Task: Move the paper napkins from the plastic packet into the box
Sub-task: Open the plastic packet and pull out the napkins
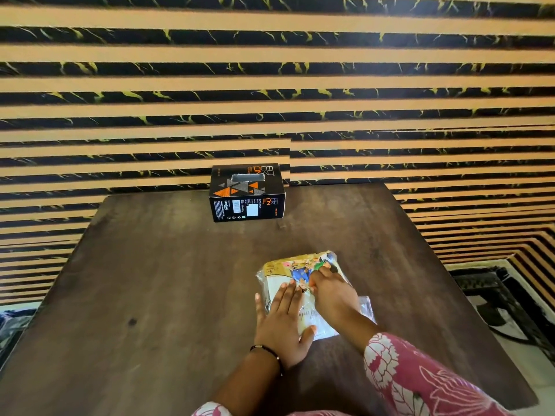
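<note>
box [247, 193]: black, orange triangles | table [168, 265]: dark brown | sleeve [420, 382]: pink-white floral

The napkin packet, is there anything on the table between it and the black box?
No. The bare dark table lies between the plastic packet and the box at the far edge. Both hands, left hand and right hand, rest on the packet itself.

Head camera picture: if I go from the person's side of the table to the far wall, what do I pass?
Black beaded bracelet on the wrist → clear plastic packet of paper napkins → black cardboard box with orange triangles → black-and-tan striped wall.
</note>
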Demonstrator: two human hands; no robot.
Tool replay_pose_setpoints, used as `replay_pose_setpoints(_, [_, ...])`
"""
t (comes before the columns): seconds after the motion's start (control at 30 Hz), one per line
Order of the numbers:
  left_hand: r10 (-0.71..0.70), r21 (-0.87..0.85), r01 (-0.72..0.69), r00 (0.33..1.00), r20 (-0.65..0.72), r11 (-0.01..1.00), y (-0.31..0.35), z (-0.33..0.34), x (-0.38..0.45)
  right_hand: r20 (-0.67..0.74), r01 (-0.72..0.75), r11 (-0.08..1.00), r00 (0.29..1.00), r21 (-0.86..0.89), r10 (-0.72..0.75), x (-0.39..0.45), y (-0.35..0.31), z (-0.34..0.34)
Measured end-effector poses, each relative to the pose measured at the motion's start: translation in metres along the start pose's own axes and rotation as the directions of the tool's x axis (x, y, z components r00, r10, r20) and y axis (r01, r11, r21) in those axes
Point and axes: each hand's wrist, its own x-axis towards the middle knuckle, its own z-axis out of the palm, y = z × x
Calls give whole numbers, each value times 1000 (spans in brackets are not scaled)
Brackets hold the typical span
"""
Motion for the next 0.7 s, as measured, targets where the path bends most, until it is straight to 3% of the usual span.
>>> replay_pose_setpoints(0.1, [21, 82, -19, 999, -30, 996, 0, 0, 3, 13, -9, 999, 1000, 37, 9, 4, -1, -7])
replay_pose_setpoints(0.17, [26, 48, -25, 999, -26, 999, -2, -3, 6, 14, -3, 996, 1000, 88, 1, 7, -2, -15])
replay_pose_setpoints(0.33, [29, 101, -24, 998, -55, 995, -5, -9, 31, -115, 73, 976, 992, 204, -51, 4, 5, -33])
replay_pose_setpoints(0.53, [5, 96, 1, 998, -57, 995, -4, -13, 35, -223, 195, 965, 963, 174, -154, -38, 32, -21])
replay_pose_setpoints(0.7, [14, 105, -11, 1000, -26, 994, -2, -13, 25, -240, 168, 968, 963, 187, -120, -90, 37, 6])
